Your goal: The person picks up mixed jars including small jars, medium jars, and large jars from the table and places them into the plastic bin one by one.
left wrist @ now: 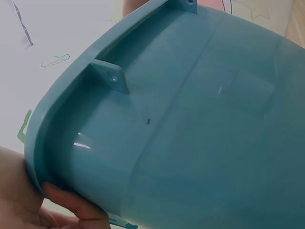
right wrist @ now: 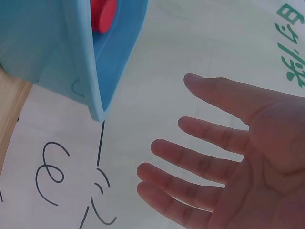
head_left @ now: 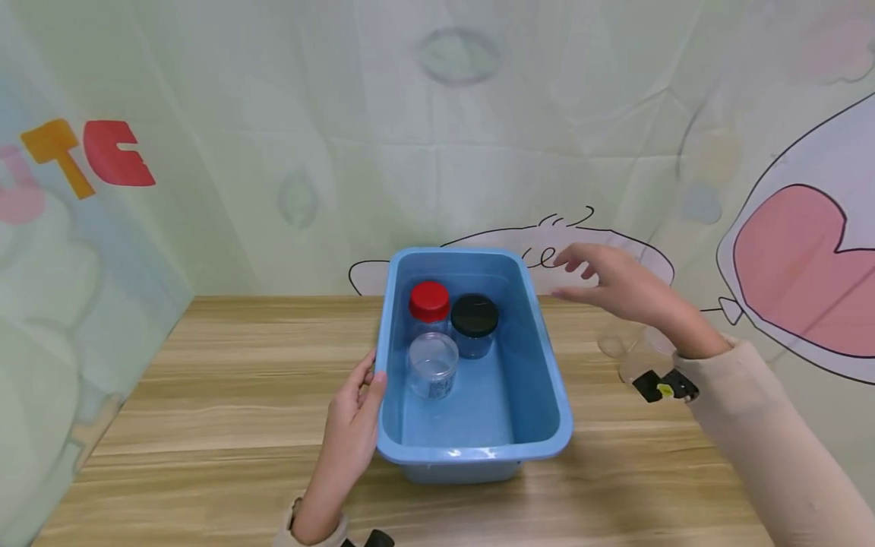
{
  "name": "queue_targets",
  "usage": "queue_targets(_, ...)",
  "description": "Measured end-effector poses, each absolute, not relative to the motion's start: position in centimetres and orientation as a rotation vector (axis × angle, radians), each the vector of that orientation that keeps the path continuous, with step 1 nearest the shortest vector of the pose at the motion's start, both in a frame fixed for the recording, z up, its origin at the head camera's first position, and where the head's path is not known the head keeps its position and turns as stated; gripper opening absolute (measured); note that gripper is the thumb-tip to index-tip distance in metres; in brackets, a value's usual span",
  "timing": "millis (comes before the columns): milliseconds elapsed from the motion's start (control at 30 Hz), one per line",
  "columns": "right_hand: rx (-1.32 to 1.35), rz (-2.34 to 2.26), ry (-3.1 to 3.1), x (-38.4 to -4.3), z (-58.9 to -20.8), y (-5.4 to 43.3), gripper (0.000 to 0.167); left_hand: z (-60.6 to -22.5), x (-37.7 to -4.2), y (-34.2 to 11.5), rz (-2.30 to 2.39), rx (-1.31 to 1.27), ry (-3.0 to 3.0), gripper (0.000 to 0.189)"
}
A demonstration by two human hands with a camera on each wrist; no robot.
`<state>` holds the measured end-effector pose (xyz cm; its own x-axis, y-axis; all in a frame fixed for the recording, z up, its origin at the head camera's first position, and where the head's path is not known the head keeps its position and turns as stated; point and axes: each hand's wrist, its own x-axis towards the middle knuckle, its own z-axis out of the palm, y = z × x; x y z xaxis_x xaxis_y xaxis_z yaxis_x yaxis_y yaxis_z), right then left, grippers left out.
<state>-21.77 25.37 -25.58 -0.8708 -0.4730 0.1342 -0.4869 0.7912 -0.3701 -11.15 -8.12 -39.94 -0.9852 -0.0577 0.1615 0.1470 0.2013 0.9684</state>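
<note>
Nearest us, at the lower middle of the head view, we see the left hand [head_left: 352, 418] gripping the left rim of the blue bin [head_left: 478, 454], thumb on top and fingers curled beneath; the bin fills the centre of the frame; inside, at its left, we find a clear jar [head_left: 434, 368], seemingly lidless, though its transparency makes this hard to judge; behind it stand a black-lidded jar [head_left: 475, 319] and, further left, a red-lidded jar [head_left: 430, 304]; at right of centre, the right hand [head_left: 608, 282] hangs apart from the bin, fingers spread, holding nothing; beyond, we see a printed backdrop [head_left: 273, 114].
</note>
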Motion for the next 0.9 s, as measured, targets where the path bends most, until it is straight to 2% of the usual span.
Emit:
queue_targets(600,0.673,0.578,-2.965,-21.6,-25.7,28.7,0.041,-40.0,-11.3,-8.2,-1.876,-0.086,-2.295,0.045)
queue_targets(900,0.614,0.548,-3.039,-21.9,-25.3,30.1,0.047,-39.9,-11.3,-8.2,-1.879,-0.092,-2.295,0.045)
